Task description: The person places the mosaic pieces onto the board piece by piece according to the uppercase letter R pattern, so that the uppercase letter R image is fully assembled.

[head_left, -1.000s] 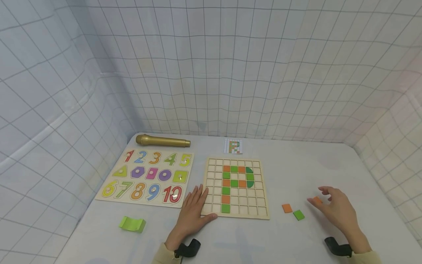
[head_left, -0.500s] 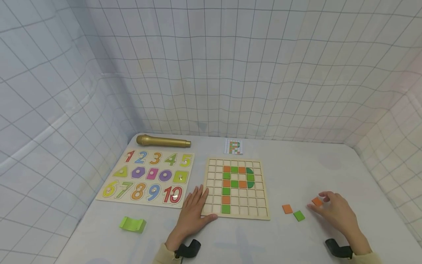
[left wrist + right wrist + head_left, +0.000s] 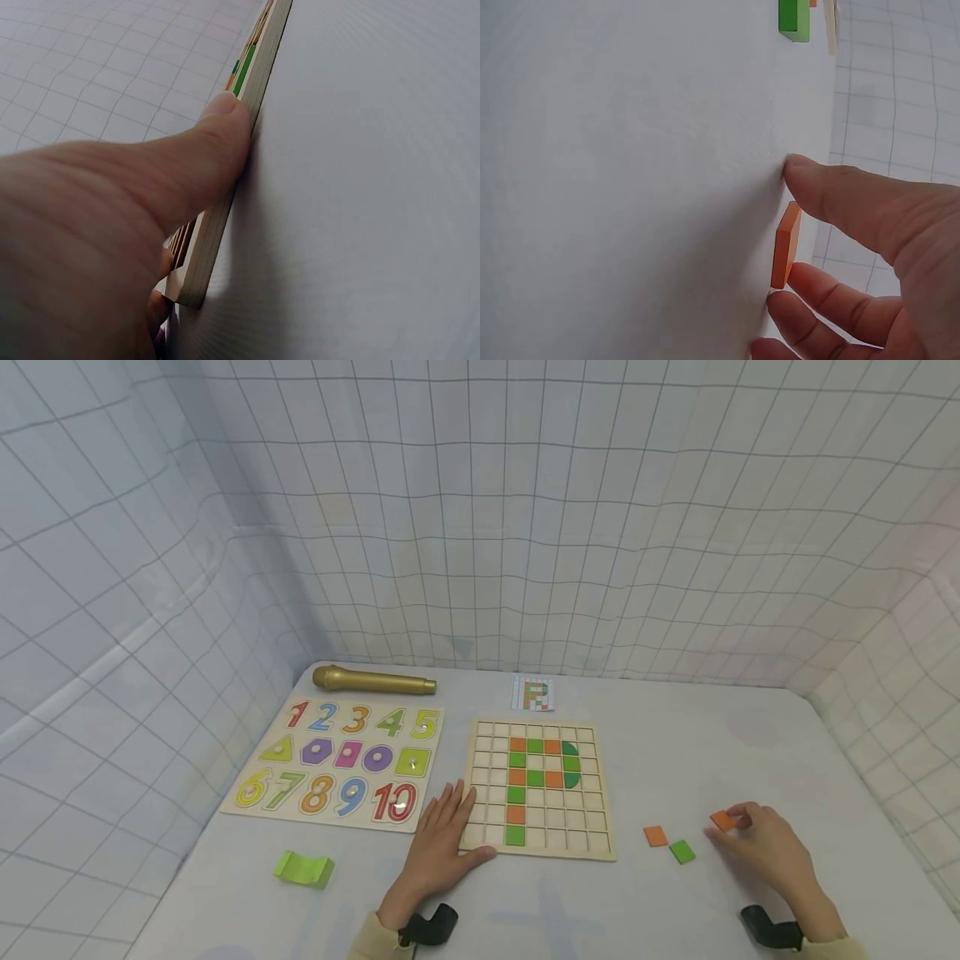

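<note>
My left hand (image 3: 441, 852) lies across the lower left corner of a wooden grid board (image 3: 600, 814), thumb on its front edge. In the left wrist view the thumb (image 3: 217, 142) presses against the board's side (image 3: 214, 240). Green and orange tiles in the board form a P-like shape. My right hand (image 3: 772, 852) is around an orange square tile (image 3: 723, 821) on the table. In the right wrist view the index finger is right at the edge of this orange tile (image 3: 784, 247); the thumb stands apart from it. Another orange tile (image 3: 656, 836) and a green tile (image 3: 682, 852) lie to its left.
A number puzzle board (image 3: 300, 814) with knobbed pieces lies on the left. Behind it is a gold microphone (image 3: 375, 682); in front, a light green curved block (image 3: 303, 869). A small pattern card (image 3: 533, 694) lies behind the grid board. Gridded white curtains surround the table.
The right hand's fingers have drawn down and closer around the orange tile, which now shows more fully. The left hand has stayed on the board.
</note>
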The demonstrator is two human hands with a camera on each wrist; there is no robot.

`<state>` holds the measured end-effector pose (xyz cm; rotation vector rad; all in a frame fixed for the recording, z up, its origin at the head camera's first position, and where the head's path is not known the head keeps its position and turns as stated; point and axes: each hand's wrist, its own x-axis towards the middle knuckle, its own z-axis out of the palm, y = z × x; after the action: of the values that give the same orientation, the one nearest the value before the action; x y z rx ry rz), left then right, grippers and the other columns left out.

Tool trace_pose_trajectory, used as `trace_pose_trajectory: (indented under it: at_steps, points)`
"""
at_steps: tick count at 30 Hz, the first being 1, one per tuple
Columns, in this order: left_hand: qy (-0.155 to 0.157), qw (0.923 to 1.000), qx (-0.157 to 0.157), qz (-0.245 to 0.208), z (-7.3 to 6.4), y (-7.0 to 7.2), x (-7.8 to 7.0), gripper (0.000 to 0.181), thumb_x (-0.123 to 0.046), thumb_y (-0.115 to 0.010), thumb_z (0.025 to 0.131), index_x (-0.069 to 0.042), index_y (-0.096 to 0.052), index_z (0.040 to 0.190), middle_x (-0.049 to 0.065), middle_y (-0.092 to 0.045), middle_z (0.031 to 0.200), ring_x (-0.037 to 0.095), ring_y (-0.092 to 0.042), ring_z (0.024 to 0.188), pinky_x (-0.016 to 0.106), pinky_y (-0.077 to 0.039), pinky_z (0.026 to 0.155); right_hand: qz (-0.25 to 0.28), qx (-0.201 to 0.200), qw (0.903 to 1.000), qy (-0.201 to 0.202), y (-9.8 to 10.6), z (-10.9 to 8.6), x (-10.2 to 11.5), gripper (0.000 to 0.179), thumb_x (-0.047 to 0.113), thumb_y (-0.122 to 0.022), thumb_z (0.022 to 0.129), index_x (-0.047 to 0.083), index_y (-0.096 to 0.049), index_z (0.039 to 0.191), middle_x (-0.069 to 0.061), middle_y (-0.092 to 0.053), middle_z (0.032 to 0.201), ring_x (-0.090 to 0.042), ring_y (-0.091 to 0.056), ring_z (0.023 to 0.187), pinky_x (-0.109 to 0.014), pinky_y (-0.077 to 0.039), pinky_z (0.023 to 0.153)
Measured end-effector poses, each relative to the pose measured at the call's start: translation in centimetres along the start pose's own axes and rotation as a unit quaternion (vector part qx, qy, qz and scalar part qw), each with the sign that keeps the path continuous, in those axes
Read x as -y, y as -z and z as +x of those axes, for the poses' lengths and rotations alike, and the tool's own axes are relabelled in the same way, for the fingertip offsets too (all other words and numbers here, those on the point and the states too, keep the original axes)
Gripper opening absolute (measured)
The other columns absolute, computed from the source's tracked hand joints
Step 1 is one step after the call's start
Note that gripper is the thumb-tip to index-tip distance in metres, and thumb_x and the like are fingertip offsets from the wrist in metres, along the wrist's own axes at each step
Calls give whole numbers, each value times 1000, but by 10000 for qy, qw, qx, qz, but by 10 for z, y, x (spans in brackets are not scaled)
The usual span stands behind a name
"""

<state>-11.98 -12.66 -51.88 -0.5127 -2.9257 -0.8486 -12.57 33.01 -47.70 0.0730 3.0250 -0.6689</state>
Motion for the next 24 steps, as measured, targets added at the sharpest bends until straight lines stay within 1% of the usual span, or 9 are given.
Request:
trace_pose_trajectory:
  at_steps: [5, 9, 18, 21, 24]
  points:
    - [18, 10000, 12, 18, -1, 0, 0, 87, -53, -63, 83, -3, -33, 147, 16, -23, 154, 32, -12, 142, 47, -7, 113, -47, -7, 10000, -19, -1, 3, -1, 54, 40, -66, 87, -10, -57, 104, -18, -61, 89, -33, -58, 80, -47, -48, 63]
    - [5, 10000, 17, -26, 0, 1, -1, 86, -52, -64, 83, -3, -32, 147, 16, -22, 154, 32, -12, 142, 47, -7, 113, -2, -65, 10000, -30, -1, 5, -2, 48, 35, -64, 89, -11, -58, 103, -20, -61, 88, -35, -58, 79, -47, -49, 62]
    - [28, 10000, 36, -10, 0, 2, -2, 86, -51, -64, 83, -3, -32, 147, 16, -22, 154, 32, -11, 142, 46, -6, 114, 324, 78, 9993, -186, -3, 12, -2, 43, 25, -67, 88, -14, -56, 103, -27, -59, 93, -41, -56, 86, -52, -47, 70]
    - [27, 10000, 30, -27, 0, 2, -2, 86, -51, -65, 83, -3, -32, 147, 16, -22, 154, 32, -11, 142, 46, -6, 113, 432, 71, 9987, -272, -3, 13, -2, 42, 23, -68, 86, -13, -56, 103, -26, -59, 93, -39, -56, 84, -50, -47, 68]
    - [28, 10000, 36, -17, 1, 1, -1, 86, -51, -64, 83, -3, -32, 147, 16, -22, 154, 32, -11, 142, 46, -6, 113, 497, 25, 9983, -312, -4, 12, -2, 43, 25, -69, 86, -11, -55, 105, -23, -59, 93, -35, -56, 82, -44, -47, 64]
